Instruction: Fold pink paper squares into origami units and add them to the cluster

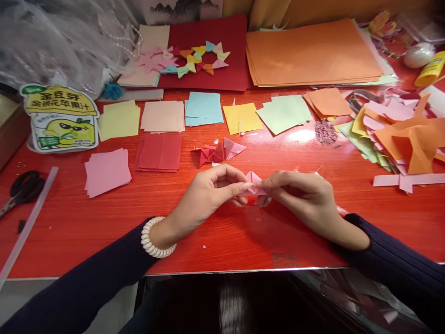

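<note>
A small pink folded paper (253, 178) with crease lines is held up between both hands above the red table. My left hand (219, 188), with a coiled pale band at its wrist, pinches the paper's left side between thumb and fingers. On the other side, my right hand (302, 190) pinches the right part close to its middle. Just beyond the hands lie folded red paper pieces (210, 154) and a folded pink piece (233, 149). Left of them sit a stack of red squares (160, 153) and a stack of pink squares (107, 172).
Further back run stacks of yellow (118, 120), blue (204, 109) and green squares (285, 113). Folded-paper rings (198, 58) lie on dark red sheets. Orange sheets (313, 53) and paper scraps (413, 132) are at right; scissors (26, 188) and a drink pouch (62, 120) at left.
</note>
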Demonstrator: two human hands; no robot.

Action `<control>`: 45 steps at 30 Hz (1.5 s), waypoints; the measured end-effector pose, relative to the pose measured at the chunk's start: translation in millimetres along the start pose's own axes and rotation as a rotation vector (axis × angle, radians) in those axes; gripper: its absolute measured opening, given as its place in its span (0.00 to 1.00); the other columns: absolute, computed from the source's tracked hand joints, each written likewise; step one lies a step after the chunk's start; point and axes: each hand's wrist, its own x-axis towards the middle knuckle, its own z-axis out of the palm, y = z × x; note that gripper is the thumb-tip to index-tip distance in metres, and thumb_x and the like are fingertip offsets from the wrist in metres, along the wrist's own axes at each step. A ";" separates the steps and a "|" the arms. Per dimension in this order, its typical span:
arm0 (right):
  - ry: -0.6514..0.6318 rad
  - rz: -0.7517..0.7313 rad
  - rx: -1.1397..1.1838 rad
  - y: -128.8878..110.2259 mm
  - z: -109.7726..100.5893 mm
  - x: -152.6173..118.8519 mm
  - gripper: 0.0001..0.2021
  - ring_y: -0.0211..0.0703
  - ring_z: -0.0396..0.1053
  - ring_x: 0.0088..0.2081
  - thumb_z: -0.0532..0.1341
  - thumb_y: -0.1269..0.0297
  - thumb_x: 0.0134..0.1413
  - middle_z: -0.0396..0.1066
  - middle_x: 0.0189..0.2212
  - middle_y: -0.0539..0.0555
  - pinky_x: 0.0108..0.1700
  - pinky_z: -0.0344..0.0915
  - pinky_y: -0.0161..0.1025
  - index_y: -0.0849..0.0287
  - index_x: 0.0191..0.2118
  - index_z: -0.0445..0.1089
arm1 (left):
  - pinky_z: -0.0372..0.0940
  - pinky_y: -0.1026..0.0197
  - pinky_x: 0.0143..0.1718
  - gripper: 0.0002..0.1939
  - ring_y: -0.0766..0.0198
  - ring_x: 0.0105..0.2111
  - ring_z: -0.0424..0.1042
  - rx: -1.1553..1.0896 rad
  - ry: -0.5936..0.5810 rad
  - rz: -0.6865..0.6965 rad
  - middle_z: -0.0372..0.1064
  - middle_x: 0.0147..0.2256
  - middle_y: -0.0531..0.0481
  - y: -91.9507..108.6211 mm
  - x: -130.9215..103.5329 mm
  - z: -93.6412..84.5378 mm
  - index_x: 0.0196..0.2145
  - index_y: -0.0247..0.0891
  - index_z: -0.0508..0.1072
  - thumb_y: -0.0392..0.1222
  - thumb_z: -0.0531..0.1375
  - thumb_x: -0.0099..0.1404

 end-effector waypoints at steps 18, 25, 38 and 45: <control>-0.044 -0.058 -0.102 -3.6 -0.5 0.1 0.10 0.36 0.71 0.31 0.54 0.75 0.55 0.72 0.28 0.50 0.32 0.68 0.35 0.54 0.36 0.69 | 0.67 0.70 0.31 0.12 0.71 0.27 0.70 0.081 -0.087 -0.119 0.72 0.30 0.50 3.3 0.8 -2.0 0.32 0.33 0.73 0.46 0.58 0.61; -0.066 0.306 0.291 -10.9 5.0 7.0 0.11 0.38 0.72 0.29 0.58 0.63 0.55 0.72 0.30 0.49 0.33 0.71 0.36 0.53 0.45 0.62 | 0.68 0.69 0.31 0.12 0.70 0.29 0.72 0.065 -0.026 -0.093 0.72 0.31 0.50 -1.0 0.2 -0.9 0.34 0.33 0.73 0.45 0.59 0.61; -0.133 0.467 0.343 -10.9 6.4 10.2 0.15 0.37 0.72 0.24 0.58 0.54 0.53 0.72 0.23 0.51 0.28 0.70 0.32 0.61 0.37 0.72 | 0.68 0.69 0.32 0.12 0.70 0.28 0.72 0.131 0.024 -0.083 0.71 0.30 0.50 -1.7 -1.1 3.4 0.34 0.33 0.73 0.46 0.60 0.59; -0.132 0.459 0.329 -11.5 8.1 11.7 0.16 0.37 0.72 0.24 0.58 0.52 0.52 0.72 0.23 0.51 0.27 0.70 0.32 0.60 0.35 0.72 | 0.68 0.69 0.32 0.12 0.69 0.28 0.72 0.131 0.031 -0.090 0.71 0.29 0.50 -1.6 -1.1 3.4 0.34 0.33 0.73 0.47 0.60 0.59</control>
